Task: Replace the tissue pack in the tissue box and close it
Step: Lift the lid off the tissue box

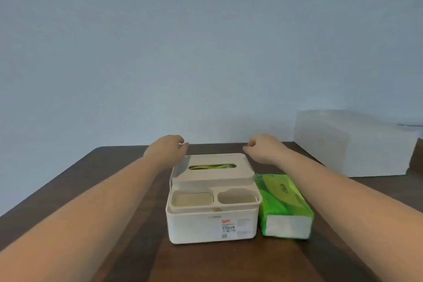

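Tissue box [211, 224], cream plastic, is sitting on the dark wooden table [114, 190] with its labelled front wall facing the camera. Its lid [211, 173] is lying in place over the rear section, and green wrapping is showing through the oval slot [212, 166]. Two empty storage compartments [214, 198] are occupying the front section. A full green tissue pack [283, 204] is lying on the table just beside the box's right wall, white end facing the camera. The left hand [166, 147] is hovering near the rear left corner of the lid, fingers loosely curled and grasping nothing. The right hand [263, 146] is hovering near the rear right corner, likewise curled and empty. A white block [352, 144] is resting at the far right of the table.
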### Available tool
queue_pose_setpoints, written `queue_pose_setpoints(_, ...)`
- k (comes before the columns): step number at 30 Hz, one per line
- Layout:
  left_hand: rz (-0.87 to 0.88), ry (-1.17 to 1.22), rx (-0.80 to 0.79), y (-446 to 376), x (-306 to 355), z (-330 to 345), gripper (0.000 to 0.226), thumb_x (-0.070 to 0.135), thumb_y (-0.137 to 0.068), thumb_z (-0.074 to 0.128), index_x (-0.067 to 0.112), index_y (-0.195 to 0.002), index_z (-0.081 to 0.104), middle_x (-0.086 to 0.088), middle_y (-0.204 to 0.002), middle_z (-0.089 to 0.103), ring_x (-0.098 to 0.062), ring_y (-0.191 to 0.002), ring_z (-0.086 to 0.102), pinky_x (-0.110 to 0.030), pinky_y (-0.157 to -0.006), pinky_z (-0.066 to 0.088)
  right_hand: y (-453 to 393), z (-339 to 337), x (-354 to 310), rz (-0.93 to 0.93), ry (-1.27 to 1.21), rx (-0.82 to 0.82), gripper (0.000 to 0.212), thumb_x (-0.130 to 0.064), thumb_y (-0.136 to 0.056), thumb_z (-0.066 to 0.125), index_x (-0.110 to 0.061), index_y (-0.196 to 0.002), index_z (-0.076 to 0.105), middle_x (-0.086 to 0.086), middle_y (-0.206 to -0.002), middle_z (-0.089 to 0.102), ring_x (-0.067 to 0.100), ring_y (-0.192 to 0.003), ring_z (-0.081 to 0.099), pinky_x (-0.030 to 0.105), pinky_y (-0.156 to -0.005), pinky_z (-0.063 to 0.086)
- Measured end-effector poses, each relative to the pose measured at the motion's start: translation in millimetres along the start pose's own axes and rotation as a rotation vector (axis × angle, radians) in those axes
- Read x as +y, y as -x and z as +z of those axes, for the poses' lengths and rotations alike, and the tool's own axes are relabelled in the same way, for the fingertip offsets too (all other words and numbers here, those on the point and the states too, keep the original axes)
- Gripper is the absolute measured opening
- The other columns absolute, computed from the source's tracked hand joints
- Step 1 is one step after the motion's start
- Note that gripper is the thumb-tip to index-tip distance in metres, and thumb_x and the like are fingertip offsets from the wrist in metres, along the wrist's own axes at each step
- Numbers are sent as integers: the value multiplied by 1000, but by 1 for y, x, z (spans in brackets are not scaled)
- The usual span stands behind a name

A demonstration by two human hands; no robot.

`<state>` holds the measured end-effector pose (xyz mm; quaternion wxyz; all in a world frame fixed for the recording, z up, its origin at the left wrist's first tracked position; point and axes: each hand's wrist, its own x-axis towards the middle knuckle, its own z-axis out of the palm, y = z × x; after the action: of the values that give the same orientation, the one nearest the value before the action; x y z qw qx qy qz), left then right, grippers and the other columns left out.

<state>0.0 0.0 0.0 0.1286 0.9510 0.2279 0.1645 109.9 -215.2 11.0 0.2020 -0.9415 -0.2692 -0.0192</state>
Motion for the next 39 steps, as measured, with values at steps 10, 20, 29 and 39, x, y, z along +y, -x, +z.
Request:
queue_pose_setpoints(10,-154,89,20,32,-29,-4,35,36,-94,42,13,-68,46,-1,-69,51,-19,-64,47,-29,-60,38,22,8,-7,165,-4,-81,40,-30,-94,46,-10,-60,50,4,-58,55,18,-48,47,25,-49,36)
queue_pose_setpoints(20,-191,225,-53,38,-21,10,22,31,-81,54,16,-67,50,3,-65,49,-15,-62,46,-26,-55,36,29,15,-14,227,-33,-148,13,-11,-87,54,-3,-86,63,10,-79,60,27,-69,54,28,-56,38)
queue_pose_setpoints(29,-236,399,46,32,-23,-12,20,21,-86,53,16,-66,51,1,-68,54,-22,-72,53,-29,-67,42,25,1,-29,157,-140,21,15,-10,-89,49,-5,-76,53,10,-78,54,27,-73,49,28,-57,35)
queue_pose_setpoints(39,-387,406,134,45,-104,-59,15,13,-81,52,12,-66,48,-8,-79,53,-29,-76,47,-30,-63,37,13,18,-123,-61,9,-56,20,-15,-91,53,-6,-73,50,8,-83,52,29,-81,52,28,-66,40)
